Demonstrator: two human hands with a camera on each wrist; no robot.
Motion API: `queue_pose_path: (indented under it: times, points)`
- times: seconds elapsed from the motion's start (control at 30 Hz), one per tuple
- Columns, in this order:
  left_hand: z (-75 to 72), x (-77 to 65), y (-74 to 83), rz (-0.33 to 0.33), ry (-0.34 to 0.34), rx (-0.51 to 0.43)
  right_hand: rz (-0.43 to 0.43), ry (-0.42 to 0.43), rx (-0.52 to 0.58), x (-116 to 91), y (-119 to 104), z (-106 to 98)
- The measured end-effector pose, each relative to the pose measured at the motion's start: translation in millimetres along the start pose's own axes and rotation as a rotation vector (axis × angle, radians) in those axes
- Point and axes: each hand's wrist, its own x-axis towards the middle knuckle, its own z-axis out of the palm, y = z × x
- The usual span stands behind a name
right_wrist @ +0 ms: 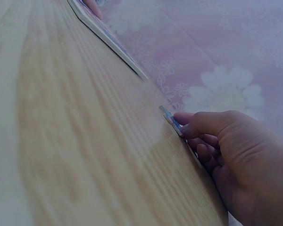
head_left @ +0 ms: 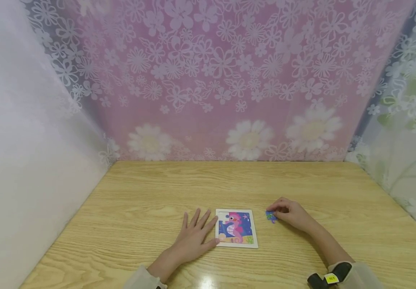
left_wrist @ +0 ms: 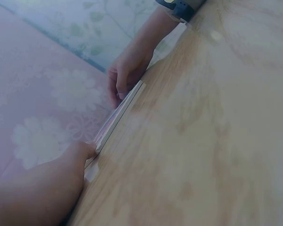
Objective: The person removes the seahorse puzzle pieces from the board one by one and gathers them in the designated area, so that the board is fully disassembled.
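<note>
A jigsaw puzzle (head_left: 236,228) in a white frame lies flat on the table, showing a pink seahorse on blue. Its upper left corner is a bare white gap. My left hand (head_left: 192,237) is spread flat beside it, with thumb and forefinger touching the frame's left edge. To the right of the frame, my right hand (head_left: 293,215) pinches a blue puzzle piece (head_left: 270,216) with green marks between thumb and fingers. In the right wrist view the piece (right_wrist: 171,121) is close over the table, slightly tilted.
The wooden table (head_left: 150,188) reaches back to a pink flowered curtain (head_left: 208,80). A white wall (head_left: 41,120) stands at the left and a pale flowered cloth (head_left: 410,160) at the right. A black strap (head_left: 325,277) sits on the right wrist.
</note>
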Motion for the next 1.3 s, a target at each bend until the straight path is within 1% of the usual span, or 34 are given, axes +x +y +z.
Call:
queue_pose_path:
  times: [0.07,0.3,0.33,0.5,0.93,1.13,1.3]
  points:
    - [-0.1,0.0,-0.1,0.000,-0.002,0.000,-0.002,0.001,0.001,0,1,0]
    - [0.0,-0.2,0.4,0.003,-0.005,-0.010,0.012,-0.001,0.009,1,38,6]
    - [0.0,-0.1,0.3,0.002,-0.004,-0.012,0.014,-0.001,0.011,2,39,6]
    - [-0.2,-0.2,0.6,-0.001,-0.005,-0.017,0.022,-0.006,0.017,2,41,7]
    - [0.1,0.0,0.4,0.003,0.003,-0.004,0.029,-0.007,-0.011,1,38,6]
    - [1.0,0.3,0.0,0.001,-0.003,-0.001,0.028,0.002,0.016,0,38,4]
    - [-0.4,0.0,0.4,0.000,-0.004,-0.007,0.016,0.033,0.063,2,40,5]
